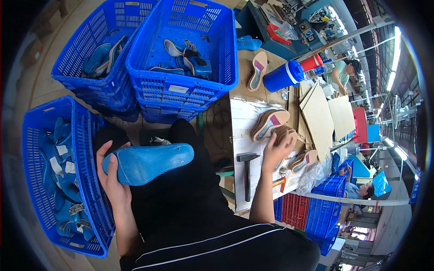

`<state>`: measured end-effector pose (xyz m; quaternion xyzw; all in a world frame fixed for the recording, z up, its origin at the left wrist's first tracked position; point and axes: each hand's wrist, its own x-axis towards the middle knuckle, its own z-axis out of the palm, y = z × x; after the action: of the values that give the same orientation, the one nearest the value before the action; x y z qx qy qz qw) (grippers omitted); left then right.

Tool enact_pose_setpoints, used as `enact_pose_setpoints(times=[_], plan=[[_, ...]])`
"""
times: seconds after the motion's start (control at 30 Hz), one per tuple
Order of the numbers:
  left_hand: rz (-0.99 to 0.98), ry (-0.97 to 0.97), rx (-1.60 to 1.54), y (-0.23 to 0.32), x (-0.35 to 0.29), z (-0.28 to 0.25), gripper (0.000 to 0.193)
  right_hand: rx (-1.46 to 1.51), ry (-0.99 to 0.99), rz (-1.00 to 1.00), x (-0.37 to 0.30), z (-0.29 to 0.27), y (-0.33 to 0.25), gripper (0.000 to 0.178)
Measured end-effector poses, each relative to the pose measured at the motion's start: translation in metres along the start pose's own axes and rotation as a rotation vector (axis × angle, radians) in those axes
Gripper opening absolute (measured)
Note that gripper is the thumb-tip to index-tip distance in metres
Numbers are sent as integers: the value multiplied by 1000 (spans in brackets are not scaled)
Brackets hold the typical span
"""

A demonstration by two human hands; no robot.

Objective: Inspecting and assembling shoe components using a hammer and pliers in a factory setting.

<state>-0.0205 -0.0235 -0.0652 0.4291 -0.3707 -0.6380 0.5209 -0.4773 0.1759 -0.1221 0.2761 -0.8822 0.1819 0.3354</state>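
Observation:
A blue shoe last (149,163) lies across my lap, sole side up. My left hand (113,174) grips its broad left end, with the thumb on top. Over on the white-covered table (240,131), my right hand (281,147) is closed on a brown shoe insole (285,131), its fingers slightly blurred. Right beside that hand lies a stack of tan insoles with a purple patch (271,122). More insoles (303,161) lie on its other side. A hammer (247,174) rests on the table, near an orange-handled tool (278,182).
Blue crates (181,81) with lasts stand stacked ahead; another crate (92,180) of lasts is at my left. A blue jug (284,77), cardboard sheets (320,115) and one more insole (257,70) occupy the table's far part. Two people (341,77) work beyond.

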Motion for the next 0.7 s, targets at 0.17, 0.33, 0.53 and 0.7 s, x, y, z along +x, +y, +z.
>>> enact_pose_setpoints(times=[0.17,0.33,0.53,0.7], plan=[[-7,6,-4,2,-4,-5,48,-263,-168,295,-27,0,53,54],[-44,0,7,3,-6,-7,44,-14,-242,241,-53,16,108,37],[-131,-58,-129,3,-2,-8,39,62,-113,255,-59,10,143,43],[-108,-22,-264,1,-15,-4,50,510,124,461,-12,-18,54,37]])
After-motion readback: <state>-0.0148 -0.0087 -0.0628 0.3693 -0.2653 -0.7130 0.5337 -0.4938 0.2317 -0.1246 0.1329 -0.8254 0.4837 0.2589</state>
